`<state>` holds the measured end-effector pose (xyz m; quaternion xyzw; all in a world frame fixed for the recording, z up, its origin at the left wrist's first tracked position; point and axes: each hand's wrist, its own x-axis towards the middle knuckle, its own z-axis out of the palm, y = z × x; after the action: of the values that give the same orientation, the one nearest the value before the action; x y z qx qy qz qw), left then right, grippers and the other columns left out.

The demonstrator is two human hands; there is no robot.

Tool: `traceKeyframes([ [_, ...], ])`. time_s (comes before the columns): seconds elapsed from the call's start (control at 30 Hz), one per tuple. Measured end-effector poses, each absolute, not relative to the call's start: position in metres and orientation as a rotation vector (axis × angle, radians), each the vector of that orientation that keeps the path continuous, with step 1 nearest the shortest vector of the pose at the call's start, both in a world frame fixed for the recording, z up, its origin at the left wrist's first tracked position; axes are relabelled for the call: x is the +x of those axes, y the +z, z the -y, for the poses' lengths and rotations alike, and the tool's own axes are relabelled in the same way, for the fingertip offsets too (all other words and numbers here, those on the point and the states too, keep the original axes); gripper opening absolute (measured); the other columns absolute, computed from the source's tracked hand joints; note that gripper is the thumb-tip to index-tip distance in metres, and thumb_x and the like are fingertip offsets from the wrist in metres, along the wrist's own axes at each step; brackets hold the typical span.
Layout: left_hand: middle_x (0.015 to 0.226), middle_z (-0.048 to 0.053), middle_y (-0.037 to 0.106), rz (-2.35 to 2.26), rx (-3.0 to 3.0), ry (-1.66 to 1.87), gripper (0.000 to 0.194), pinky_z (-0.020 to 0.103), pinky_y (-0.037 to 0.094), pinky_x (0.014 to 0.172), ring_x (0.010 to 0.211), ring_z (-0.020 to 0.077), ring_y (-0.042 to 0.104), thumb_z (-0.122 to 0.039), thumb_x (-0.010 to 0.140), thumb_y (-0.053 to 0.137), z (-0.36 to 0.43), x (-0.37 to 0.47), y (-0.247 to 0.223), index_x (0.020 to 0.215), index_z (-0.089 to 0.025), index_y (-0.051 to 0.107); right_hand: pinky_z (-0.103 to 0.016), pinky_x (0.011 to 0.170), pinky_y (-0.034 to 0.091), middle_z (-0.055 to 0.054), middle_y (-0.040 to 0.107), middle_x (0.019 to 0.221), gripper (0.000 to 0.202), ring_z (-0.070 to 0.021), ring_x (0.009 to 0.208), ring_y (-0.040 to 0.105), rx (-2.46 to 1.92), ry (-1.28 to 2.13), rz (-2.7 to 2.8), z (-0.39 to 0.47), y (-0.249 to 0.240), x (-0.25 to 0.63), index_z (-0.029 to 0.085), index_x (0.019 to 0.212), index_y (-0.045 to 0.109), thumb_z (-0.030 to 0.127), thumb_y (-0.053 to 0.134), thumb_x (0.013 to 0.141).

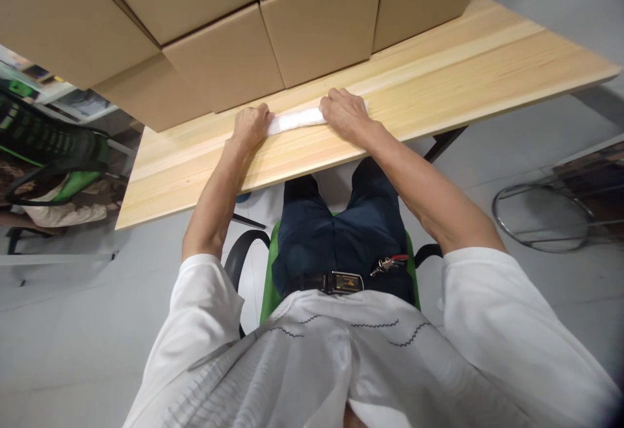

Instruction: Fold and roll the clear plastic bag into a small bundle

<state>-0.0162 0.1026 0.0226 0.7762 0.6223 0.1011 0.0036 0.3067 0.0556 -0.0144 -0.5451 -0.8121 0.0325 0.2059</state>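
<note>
A narrow white strip [296,120], perhaps folded cloth or paper, lies along the wooden table [429,90]. My left hand [251,123] is closed on its left end, with the fingers curled under. Over the right end, my right hand [345,113] is closed too, and a small bit of white shows past its far side. Between the two hands the strip stretches almost straight, tilted slightly up to the right. I cannot tell exactly what it is made of.
Large cardboard boxes [322,21] stand stacked along the table's back, just beyond my hands. I sit on a green chair [270,291] at the front edge. On the left is another green and black chair [53,148]; a round metal-framed stool [541,216] stands at right.
</note>
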Motion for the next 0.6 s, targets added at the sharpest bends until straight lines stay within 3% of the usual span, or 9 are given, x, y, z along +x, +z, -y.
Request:
traceKeyframes([
  [0.13,0.149,0.021,0.086,-2.059,2.394,0.360,0.061,0.061,0.054,0.127,0.154,0.0440,0.073,-0.067,0.129,0.040,-0.087,-0.027,0.036,0.147,-0.025,0.080,-0.070,0.131,0.057,-0.030,0.076,0.163,0.080,-0.0510,0.159,0.068,-1.547,0.097,2.277,-0.055,-0.015,0.307,0.009,0.155,0.081,0.062,0.022,0.141],
  [0.3,0.165,0.028,0.080,-1.569,2.632,0.544,0.070,0.070,0.048,0.145,0.173,0.0522,0.063,-0.076,0.122,0.059,-0.057,0.005,0.041,0.172,-0.028,0.071,-0.069,0.130,0.058,-0.028,0.078,0.162,0.080,-0.0493,0.156,0.069,-1.498,0.094,2.267,-0.054,-0.018,0.312,0.012,0.159,0.079,0.068,0.025,0.140],
  [0.43,0.185,0.028,0.071,-1.253,2.721,0.410,0.073,0.067,0.044,0.153,0.181,0.0493,0.061,-0.057,0.122,0.060,-0.050,0.055,0.021,0.185,-0.022,0.065,-0.072,0.130,0.057,-0.028,0.077,0.162,0.086,-0.0511,0.156,0.069,-1.472,0.104,2.260,-0.053,-0.020,0.317,0.014,0.163,0.077,0.071,0.018,0.138],
  [0.6,0.179,0.031,0.076,-1.348,2.558,0.412,0.074,0.069,0.051,0.148,0.175,0.0498,0.069,-0.041,0.122,0.051,-0.060,0.074,-0.002,0.191,-0.016,0.059,-0.074,0.134,0.054,-0.028,0.076,0.162,0.091,-0.0517,0.158,0.066,-1.446,0.131,2.287,-0.050,-0.021,0.321,0.013,0.169,0.073,0.078,0.019,0.136],
])
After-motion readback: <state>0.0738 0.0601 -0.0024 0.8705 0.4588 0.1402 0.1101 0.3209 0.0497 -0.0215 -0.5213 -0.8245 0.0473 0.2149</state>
